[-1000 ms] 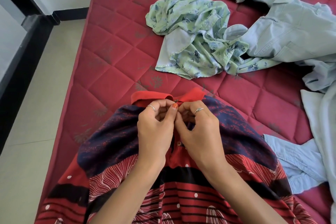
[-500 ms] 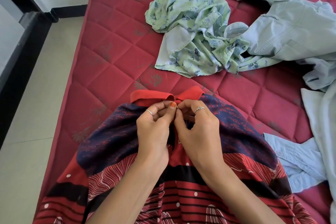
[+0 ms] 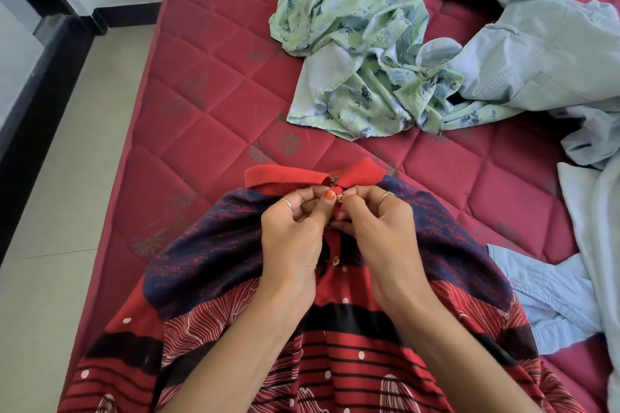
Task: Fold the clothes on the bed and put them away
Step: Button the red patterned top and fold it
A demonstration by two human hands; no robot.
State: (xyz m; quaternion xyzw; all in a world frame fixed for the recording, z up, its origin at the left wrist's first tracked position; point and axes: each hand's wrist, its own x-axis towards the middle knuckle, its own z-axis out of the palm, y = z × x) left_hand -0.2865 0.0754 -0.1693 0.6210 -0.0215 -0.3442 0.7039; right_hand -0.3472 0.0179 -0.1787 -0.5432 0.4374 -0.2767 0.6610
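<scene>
Just below the red collar, at the top of the placket, both hands meet on one small pale button (image 3: pixel 340 198). The left hand (image 3: pixel 295 238) has its fingers curled, with the thumb tip pressing the placket edge beside the button; the right hand (image 3: pixel 377 231) pinches the cloth on the other side, fingers curled inward, so both are gripping the garment. That garment is a red polo shirt with navy bands and white line print (image 3: pixel 235 312), lying front-up near the bed's near edge, collar pointing toward the middle of the red quilted mattress (image 3: pixel 201 94). A second button (image 3: pixel 335 260) sits lower on the placket between the wrists.

By my reading, the step in hand is fastening the top button before any fold is made; whether it has passed fully through its hole cannot be told. The next move calls for letting go of the placket, smoothing the front flat, and turning in the sides and sleeves.

Farther up the bed lies a crumpled pale green floral shirt (image 3: pixel 362 70), touching a light blue denim shirt (image 3: pixel 536 54) toward the far right corner. More pale blue cloth (image 3: pixel 550 298) lies along the right edge, just beside the polo. None of these is folded, so most of the task remains.
</scene>
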